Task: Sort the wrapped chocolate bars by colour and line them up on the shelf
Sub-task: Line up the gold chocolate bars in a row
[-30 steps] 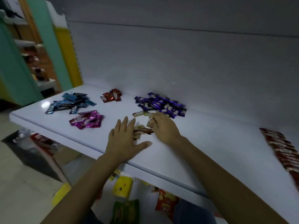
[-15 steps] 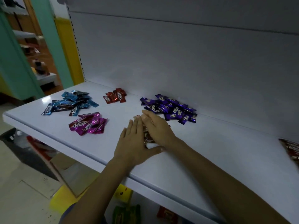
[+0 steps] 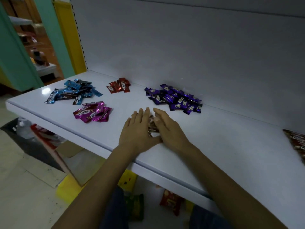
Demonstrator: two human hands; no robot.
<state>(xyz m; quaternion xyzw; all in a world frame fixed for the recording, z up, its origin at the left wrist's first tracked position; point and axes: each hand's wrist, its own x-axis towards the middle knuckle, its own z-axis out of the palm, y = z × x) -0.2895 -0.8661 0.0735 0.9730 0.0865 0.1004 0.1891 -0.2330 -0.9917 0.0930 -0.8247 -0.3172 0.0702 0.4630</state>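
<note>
On the white shelf [image 3: 214,146] lie four sorted heaps of wrapped chocolate bars: blue [image 3: 72,93] at the far left, pink [image 3: 92,112] in front of it, red [image 3: 119,85] at the back, purple [image 3: 175,99] at the back right. My left hand [image 3: 137,129] and my right hand [image 3: 166,128] lie side by side near the front edge with straight fingers, pressing a small bunch of brown bars [image 3: 152,125] between them. Most of that bunch is hidden under the hands.
A row of red-brown bars [image 3: 297,142] lies at the shelf's right edge. The grey back panel [image 3: 181,47] rises behind the heaps. Below the shelf are snack packets [image 3: 170,202], a yellow box [image 3: 127,180] and a cardboard sheet [image 3: 74,156] on the floor.
Both hands have closed in on the brown bars, gathering the scattered ones into a bunch between the palms. The view has shifted right and closer to the shelf.
</note>
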